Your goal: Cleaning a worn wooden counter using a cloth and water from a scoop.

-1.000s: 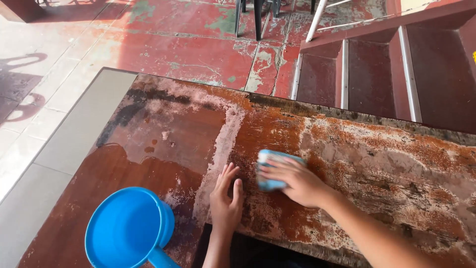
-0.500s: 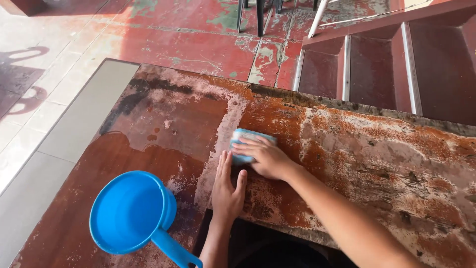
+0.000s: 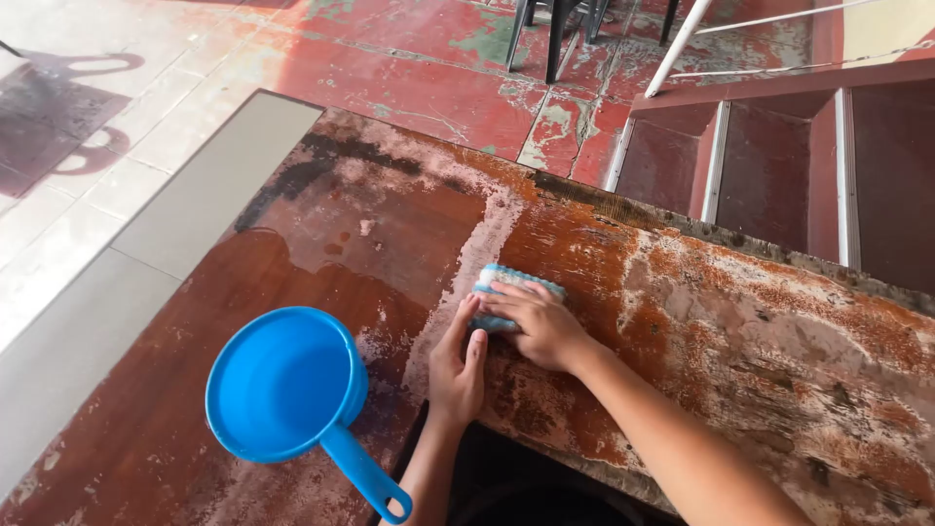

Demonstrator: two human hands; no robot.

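We see our right hand pressed down on a light blue scrubbing pad, fingers curled over its near edge and the palm on top, so the grip is closed on the pad against the surface. The pad lies on the worn wooden worktop, right at the pale scuffed streak that runs between the darker, wet-looking left part and the flaking rust-coloured right part. Our left hand lies flat on the worktop just beside the pad, fingers stretched and together, holding nothing; its fingertips reach up to the pad's near left corner, though we cannot tell whether they touch it. To the left, near the left wrist but apart from it, a bright blue plastic dipper rests on the wet wood with its bowl facing up and its handle pointing toward the near edge. Beyond the worktop lie a red painted floor with peeling patches and, at the upper right, a red wooden frame with compartments.
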